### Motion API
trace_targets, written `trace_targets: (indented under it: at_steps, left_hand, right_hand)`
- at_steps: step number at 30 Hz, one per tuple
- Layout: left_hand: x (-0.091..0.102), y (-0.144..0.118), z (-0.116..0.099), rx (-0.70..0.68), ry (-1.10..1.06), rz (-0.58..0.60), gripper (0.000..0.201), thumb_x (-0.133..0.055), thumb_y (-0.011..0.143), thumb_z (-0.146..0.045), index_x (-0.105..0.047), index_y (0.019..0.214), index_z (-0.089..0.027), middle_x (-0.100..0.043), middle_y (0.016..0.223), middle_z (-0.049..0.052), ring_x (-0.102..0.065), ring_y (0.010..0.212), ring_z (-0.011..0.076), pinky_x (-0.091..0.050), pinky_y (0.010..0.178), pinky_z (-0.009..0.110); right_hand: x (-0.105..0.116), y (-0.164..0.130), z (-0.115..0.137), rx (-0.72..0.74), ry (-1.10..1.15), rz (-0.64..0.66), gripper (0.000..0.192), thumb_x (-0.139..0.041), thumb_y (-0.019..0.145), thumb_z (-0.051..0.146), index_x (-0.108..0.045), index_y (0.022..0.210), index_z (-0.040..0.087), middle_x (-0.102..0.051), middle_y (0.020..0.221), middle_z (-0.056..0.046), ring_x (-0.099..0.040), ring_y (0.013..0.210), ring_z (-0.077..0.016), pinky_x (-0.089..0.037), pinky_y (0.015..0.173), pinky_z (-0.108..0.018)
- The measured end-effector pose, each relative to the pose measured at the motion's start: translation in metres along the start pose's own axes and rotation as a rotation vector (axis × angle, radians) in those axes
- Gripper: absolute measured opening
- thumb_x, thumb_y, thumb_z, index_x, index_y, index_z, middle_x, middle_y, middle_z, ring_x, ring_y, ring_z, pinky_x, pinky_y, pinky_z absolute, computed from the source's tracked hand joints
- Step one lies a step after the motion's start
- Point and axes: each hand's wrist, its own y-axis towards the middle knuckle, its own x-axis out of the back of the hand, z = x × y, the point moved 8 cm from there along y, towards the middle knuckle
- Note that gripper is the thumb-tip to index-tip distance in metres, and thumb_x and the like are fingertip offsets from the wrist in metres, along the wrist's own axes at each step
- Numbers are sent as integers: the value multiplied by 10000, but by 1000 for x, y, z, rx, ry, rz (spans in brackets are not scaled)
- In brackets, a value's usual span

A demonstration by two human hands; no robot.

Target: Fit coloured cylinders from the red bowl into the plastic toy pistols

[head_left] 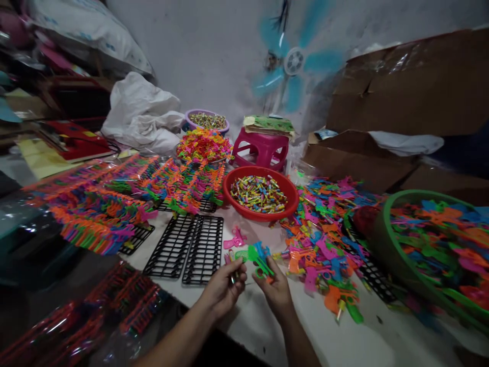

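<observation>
A green plastic toy (256, 257), long axis slanting up-left from the pinching fingers of the right hand (275, 291), sits just beside the left hand (223, 288), closed on a small stick, low above the counter (263, 316) before the red bowl (261, 196).

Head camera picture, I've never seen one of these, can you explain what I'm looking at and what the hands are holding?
One camera sits on a person's head, looking forward and down, so both bare hands are their own. The right hand pinches a green plastic toy piece in its fingers; the left hand grips a small thin part, too small to identify. On the white table lie black grid racks, a red bowl of small coloured sticks, a loose pile of coloured plastic pieces, and a green basket with more.
</observation>
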Motion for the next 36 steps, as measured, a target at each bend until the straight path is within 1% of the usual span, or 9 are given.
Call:
trace_targets:
  at_steps: [3, 6, 10, 13, 16, 19, 29, 33, 36]
  left_hand:
    - [-3, -3, 19, 26, 70, 15, 153, -631, 695, -180, -543, 602, -96, -546, 489, -14, -492, 366, 32, -319, 318, 105]
    - [-11, 0, 28, -34, 202, 147, 237, -654, 675, -298, -557, 655, -82, -561, 535, -9, -494, 369, 28, -303, 301, 104]
    - [-12, 5, 17, -216, 498, 262, 432, -601, 674, -470, -476, 906, -128, -604, 565, -16, -453, 280, 44, -240, 235, 119]
    - [-3, 4, 1, -291, 668, 202, 478, -559, 685, -509, -388, 983, -176, -609, 601, -29, -451, 274, 51, -231, 221, 114]
    - [-2, 1, -10, -309, 785, 202, 423, -544, 704, -485, -449, 967, -167, -597, 723, 6, -514, 398, 61, -293, 255, 114]
    - [-5, -3, -19, -366, 868, 184, 385, -548, 713, -452, -511, 952, -152, -566, 761, 17, -519, 506, 74, -324, 296, 121]
    - [-6, -6, -9, -342, 1064, 259, 329, -483, 753, -467, -516, 775, -140, -502, 502, -47, -341, 340, 44, -242, 348, 167]
    - [-21, -16, -9, -484, 1286, 250, 287, -446, 789, -400, -517, 650, -160, -425, 463, -60, -368, 418, 72, -288, 428, 181]
    - [-32, -18, -6, -567, 1473, 238, 225, -429, 803, -321, -572, 711, -174, -477, 501, -42, -444, 488, 100, -328, 512, 198]
  right_hand:
    - [-4, -6, 9, 68, -35, -115, 450, -647, 626, 390, -589, 1019, 179, -620, 980, -81, -578, 855, -218, -472, 735, -339]
    - [9, -8, 11, 60, -84, -275, 337, -597, 655, 441, -631, 818, 148, -644, 830, -83, -575, 781, -220, -453, 704, -343]
    - [33, -6, 12, -3, 7, -469, 344, -531, 701, 479, -573, 645, 142, -588, 612, -41, -529, 582, -165, -430, 584, -293]
    - [25, -2, 12, -93, 19, -327, 324, -592, 652, 468, -526, 582, 158, -521, 539, -1, -473, 511, -133, -399, 499, -248]
    - [4, -1, 6, -150, 39, -120, 309, -600, 656, 456, -523, 608, 161, -495, 548, 14, -448, 512, -118, -377, 472, -222]
    - [-9, -2, 5, -131, 54, -61, 298, -577, 686, 446, -542, 650, 153, -494, 576, 15, -441, 532, -110, -381, 496, -214]
    - [-11, -4, 10, -97, 10, -52, 293, -560, 696, 438, -508, 618, 161, -458, 566, 21, -410, 525, -103, -363, 490, -210]
    - [-18, -10, 10, -88, -13, -117, 303, -512, 720, 451, -491, 609, 170, -458, 560, 19, -409, 517, -108, -360, 481, -218]
    - [-7, -4, 8, -80, -92, -173, 336, -471, 710, 498, -494, 606, 179, -477, 555, 5, -429, 522, -128, -371, 490, -241]
